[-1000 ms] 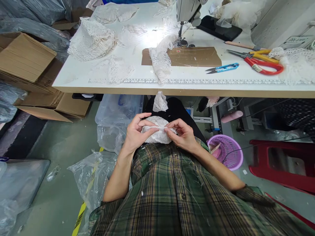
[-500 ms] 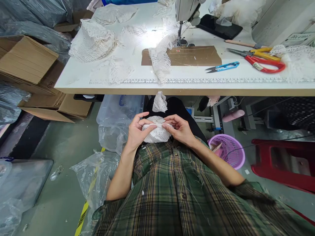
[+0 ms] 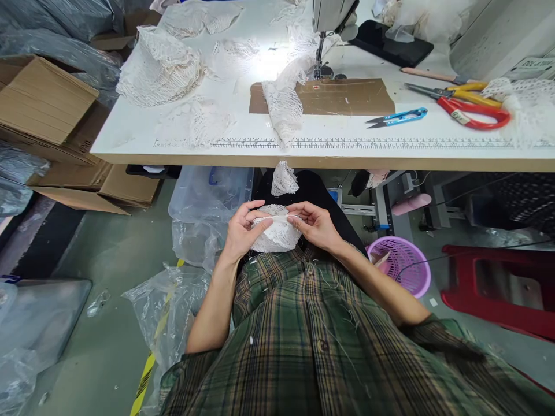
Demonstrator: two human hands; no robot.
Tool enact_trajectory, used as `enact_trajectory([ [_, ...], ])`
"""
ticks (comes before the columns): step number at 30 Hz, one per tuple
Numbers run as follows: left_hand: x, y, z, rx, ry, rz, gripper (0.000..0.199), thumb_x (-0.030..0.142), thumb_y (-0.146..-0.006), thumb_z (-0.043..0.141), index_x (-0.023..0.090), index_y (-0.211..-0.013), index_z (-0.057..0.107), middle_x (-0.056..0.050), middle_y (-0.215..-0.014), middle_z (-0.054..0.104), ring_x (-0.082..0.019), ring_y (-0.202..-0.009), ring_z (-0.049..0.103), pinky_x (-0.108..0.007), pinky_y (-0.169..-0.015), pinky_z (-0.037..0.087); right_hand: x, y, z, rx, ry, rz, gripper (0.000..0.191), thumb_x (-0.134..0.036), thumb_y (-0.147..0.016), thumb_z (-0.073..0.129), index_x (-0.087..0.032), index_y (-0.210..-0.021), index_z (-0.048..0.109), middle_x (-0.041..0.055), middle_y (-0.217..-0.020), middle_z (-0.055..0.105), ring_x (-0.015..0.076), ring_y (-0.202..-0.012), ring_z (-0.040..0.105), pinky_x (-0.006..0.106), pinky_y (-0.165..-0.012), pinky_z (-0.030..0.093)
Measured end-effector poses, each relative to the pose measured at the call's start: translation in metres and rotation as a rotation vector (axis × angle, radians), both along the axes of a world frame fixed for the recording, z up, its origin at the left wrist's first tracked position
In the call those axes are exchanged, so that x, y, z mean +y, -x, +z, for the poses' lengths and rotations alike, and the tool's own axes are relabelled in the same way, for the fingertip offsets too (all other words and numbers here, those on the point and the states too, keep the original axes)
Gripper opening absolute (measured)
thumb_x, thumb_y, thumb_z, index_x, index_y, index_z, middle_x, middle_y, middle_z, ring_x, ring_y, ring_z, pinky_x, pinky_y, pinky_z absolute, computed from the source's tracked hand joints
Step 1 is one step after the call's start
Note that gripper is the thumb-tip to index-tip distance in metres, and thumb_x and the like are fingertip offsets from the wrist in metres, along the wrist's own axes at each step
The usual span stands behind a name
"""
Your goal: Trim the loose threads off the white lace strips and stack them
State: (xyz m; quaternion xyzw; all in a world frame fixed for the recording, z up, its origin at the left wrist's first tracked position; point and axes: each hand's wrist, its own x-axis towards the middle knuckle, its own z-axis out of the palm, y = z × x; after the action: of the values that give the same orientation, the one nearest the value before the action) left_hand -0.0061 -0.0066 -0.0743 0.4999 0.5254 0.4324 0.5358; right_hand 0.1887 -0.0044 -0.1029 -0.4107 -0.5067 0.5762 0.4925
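Observation:
A white lace piece (image 3: 277, 236) is held over my lap, close to my shirt front. My left hand (image 3: 243, 230) pinches its left side between thumb and fingers. On the right side, my right hand (image 3: 315, 224) grips the upper edge in the same way, thumb toward me. Just beyond both hands, a small bunched piece of white lace (image 3: 284, 179) lies on my dark trousers below the table edge. Another lace strip (image 3: 284, 107) rests on the table in front of the sewing machine (image 3: 332, 17).
On the white table (image 3: 143, 130) are a lace pile (image 3: 160, 68), blue snips (image 3: 401, 117), red-and-yellow-handled scissors (image 3: 470, 104) and a brown board (image 3: 347, 97). A purple basket (image 3: 418, 266) and red stool (image 3: 459, 277) stand right; cardboard boxes (image 3: 47, 104) are left.
The view has shifted slightly, so the table items appear a little displaced. Both hands keep hold of the lace, with only a slight change at the fingers.

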Motion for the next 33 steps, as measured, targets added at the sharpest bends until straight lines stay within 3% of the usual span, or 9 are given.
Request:
enact_trajectory([
  [6, 0.006, -0.001, 0.0, 0.001, 0.011, -0.046, 0.064, 0.036, -0.067, 0.085, 0.017, -0.121, 0.057, -0.005, -0.091, 0.076, -0.017, -0.076, 0.069, -0.027, -0.069, 0.053, 0.006, 0.001, 0.0, 0.02, 0.026, -0.046, 0.038, -0.048, -0.071, 0.081, -0.018, -0.092, 0.068, 0.0018, -0.078, 0.069, 0.0137, -0.074, 0.065, 0.026, -0.067, 0.052],
  [13, 0.008, 0.0, 0.005, -0.049, 0.029, -0.05, 0.06, 0.035, -0.065, 0.086, 0.018, -0.117, 0.06, -0.004, -0.086, 0.076, -0.017, -0.075, 0.069, -0.027, -0.069, 0.053, 0.008, 0.003, 0.011, 0.03, 0.049, -0.032, 0.039, -0.05, -0.072, 0.079, -0.018, -0.092, 0.069, 0.0029, -0.082, 0.069, 0.0139, -0.076, 0.063, 0.026, -0.068, 0.051],
  [19, 0.008, 0.008, 0.018, -0.054, 0.095, -0.229, 0.034, 0.036, -0.063, 0.088, 0.017, -0.084, 0.069, -0.003, -0.074, 0.071, -0.015, -0.061, 0.062, -0.024, -0.055, 0.048, 0.016, -0.005, 0.039, 0.023, 0.02, 0.011, 0.031, -0.046, -0.083, 0.072, -0.019, -0.098, 0.069, 0.0024, -0.081, 0.068, 0.0123, -0.067, 0.059, 0.024, -0.06, 0.047],
  [22, 0.01, 0.017, 0.033, -0.079, 0.058, -0.164, 0.033, 0.042, -0.064, 0.086, 0.018, -0.076, 0.067, 0.0, -0.061, 0.063, -0.012, -0.051, 0.053, -0.022, -0.047, 0.04, 0.024, -0.011, 0.061, -0.104, -0.074, 0.084, 0.022, -0.039, -0.09, 0.064, -0.02, -0.102, 0.07, 0.0044, -0.09, 0.068, 0.0142, -0.075, 0.06, 0.026, -0.063, 0.048],
  [25, 0.02, 0.032, 0.056, -0.168, -0.032, -0.021, 0.036, 0.045, -0.065, 0.084, 0.019, -0.084, 0.068, -0.003, -0.07, 0.067, -0.014, -0.057, 0.058, -0.024, -0.051, 0.044, 0.04, -0.01, 0.084, -0.216, -0.168, 0.204, 0.022, -0.033, -0.094, 0.059, -0.022, -0.11, 0.069, 0.0059, -0.098, 0.068, 0.0155, -0.082, 0.061, 0.027, -0.068, 0.049],
  [28, 0.038, 0.052, 0.084, -0.106, -0.166, 0.078, 0.037, 0.041, -0.069, 0.083, 0.02, -0.096, 0.07, -0.005, -0.08, 0.069, -0.015, -0.062, 0.061, -0.025, -0.053, 0.047, 0.066, 0.003, 0.106, -0.238, -0.205, 0.259, 0.022, -0.031, -0.093, 0.059, -0.02, -0.11, 0.067, 0.004, -0.086, 0.066, 0.0141, -0.072, 0.058, 0.025, -0.06, 0.046],
  [31, 0.065, 0.076, 0.113, 0.094, -0.324, 0.176, 0.034, 0.035, -0.073, 0.081, 0.022, -0.102, 0.071, -0.001, -0.072, 0.063, -0.011, -0.053, 0.053, -0.023, -0.049, 0.045, 0.099, 0.031, 0.122, -0.237, -0.179, 0.29, 0.023, -0.029, -0.091, 0.059, -0.018, -0.109, 0.065, -0.0015, -0.064, 0.055, 0.0109, -0.053, 0.046, 0.023, -0.046, 0.036],
  [33, 0.09, 0.092, 0.129, 0.205, -0.402, 0.207, 0.035, 0.032, -0.073, 0.081, 0.022, -0.104, 0.071, 0.002, -0.064, 0.058, -0.01, -0.05, 0.048, -0.023, -0.05, 0.045, 0.123, 0.056, 0.128, -0.219, -0.151, 0.289, 0.027, -0.027, -0.09, 0.058, -0.018, -0.115, 0.063, -0.0018, -0.063, 0.054, 0.0106, -0.048, 0.044, 0.023, -0.042, 0.033],
])
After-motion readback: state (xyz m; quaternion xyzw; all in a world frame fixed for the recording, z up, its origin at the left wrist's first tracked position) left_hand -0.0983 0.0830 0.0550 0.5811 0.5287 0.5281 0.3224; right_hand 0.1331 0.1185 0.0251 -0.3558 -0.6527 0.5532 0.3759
